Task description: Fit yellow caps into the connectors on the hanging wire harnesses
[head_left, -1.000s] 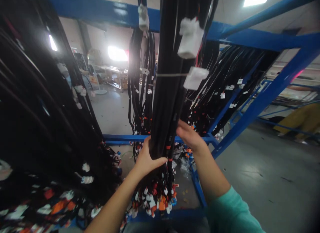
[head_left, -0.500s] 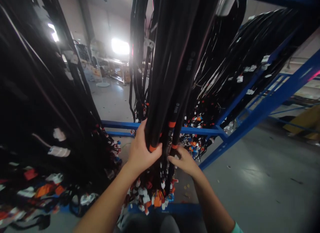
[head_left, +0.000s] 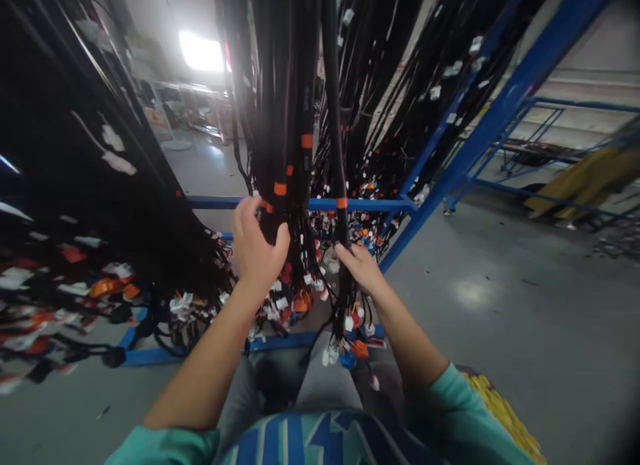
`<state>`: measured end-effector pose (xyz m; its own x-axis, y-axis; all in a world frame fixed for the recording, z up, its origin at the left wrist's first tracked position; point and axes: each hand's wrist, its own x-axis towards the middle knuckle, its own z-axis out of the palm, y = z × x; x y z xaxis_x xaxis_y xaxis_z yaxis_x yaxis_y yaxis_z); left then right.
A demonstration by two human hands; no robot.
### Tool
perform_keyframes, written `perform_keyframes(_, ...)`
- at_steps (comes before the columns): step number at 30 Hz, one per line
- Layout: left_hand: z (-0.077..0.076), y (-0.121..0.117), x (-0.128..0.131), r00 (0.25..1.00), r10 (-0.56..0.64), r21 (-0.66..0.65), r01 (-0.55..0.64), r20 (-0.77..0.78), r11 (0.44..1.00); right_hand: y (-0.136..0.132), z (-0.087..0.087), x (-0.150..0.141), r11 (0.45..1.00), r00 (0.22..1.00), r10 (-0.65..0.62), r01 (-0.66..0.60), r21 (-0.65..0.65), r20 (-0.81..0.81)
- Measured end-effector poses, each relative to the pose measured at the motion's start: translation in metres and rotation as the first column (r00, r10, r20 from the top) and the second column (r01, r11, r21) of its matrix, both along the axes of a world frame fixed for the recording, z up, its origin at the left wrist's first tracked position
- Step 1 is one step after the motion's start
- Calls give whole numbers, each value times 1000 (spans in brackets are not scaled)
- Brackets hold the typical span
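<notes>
Blue steel rack, its sloping post at upper right and its crossbar passing mid-frame, among hanging black wire harnesses. The broadest mass, a dark curtain of harnesses, fills the left side of the frame. A thick central bundle descends from the top edge, left of centre, and ends in a cluster of mixed connectors at lower centre. A single harness hangs just right of this bundle, apart from it at crossbar height. The left hand, centre-left, is loosely curved at the bundle's lower part, thumb spread from the fingers; how firmly it touches cannot be told. The right hand, right of centre, grasps the single harness below its orange tape band. A blue connector hangs among white and orange ones at the harness's lower end. The step in hand appears to be parting this strand from the bundle; the next move would seem to call for a secure right grip and connector tails kept from snagging.
</notes>
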<state>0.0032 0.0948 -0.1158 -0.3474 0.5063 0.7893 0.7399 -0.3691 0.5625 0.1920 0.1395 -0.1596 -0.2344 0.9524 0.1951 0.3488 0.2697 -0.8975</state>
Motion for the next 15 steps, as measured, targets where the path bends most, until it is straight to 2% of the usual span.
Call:
perform_keyframes(1, -10, -15, 11, 997, -65, -14, 65, 35, 998, -8, 3, 3, 1000, 1000, 11, -11, -13, -26)
perform_keyframes(2, -21, -30, 23, 977, -189, -76, 197, 100, 977, -15, 6, 5, 1000, 999, 23, -24, -19, -45)
perform_keyframes(3, -33, -43, 36, 914, -350, -190, 389, 206, 902, -22, 9, 5, 999, 998, 33, -33, -16, -51)
perform_keyframes(4, -45, -54, 48, 807, -483, -296, 579, 339, 760, -28, 11, 4, 999, 998, 34, -34, -5, -45)
perform_keyframes(5, -56, -64, 60, 703, -535, -359, 705, 468, 612, -33, 13, 3, 1000, 999, 24, -24, 11, -28)
perform_keyframes(6, -67, -71, 70, 620, -541, -387, 781, 568, 489, -37, 13, 0, 1000, 1000, 9, -9, 30, -5)
perform_keyframes(7, -76, -77, 78, 550, -514, -379, 832, 658, 405, -39, 14, -2, 999, 1000, -6, 5, 47, 17)
perform_keyframes(8, -84, -82, 84, 500, -463, -360, 860, 732, 360, -42, 13, -4, 998, 999, -15, 13, 58, 30)
perform_keyframes(10, -92, -88, 89, 413, -349, -308, 896, 841, 320, -45, 9, -6, 999, 1000, 19, -19, 48, -6)
perform_keyframes(12, -93, -93, 86, 323, -261, -252, 928, 910, 273, -47, 4, -4, 989, 983, 141, -146, -31, -119)
perform_keyframes(13, -91, -95, 83, 280, -234, -224, 945, 931, 238, -48, 1, -1, 967, 957, 222, -241, -87, -188)
perform_keyframes(15, -86, -99, 74, 218, -197, -183, 966, 956, 180, -51, -3, 6, 886, 876, 372, -434, -163, -307)
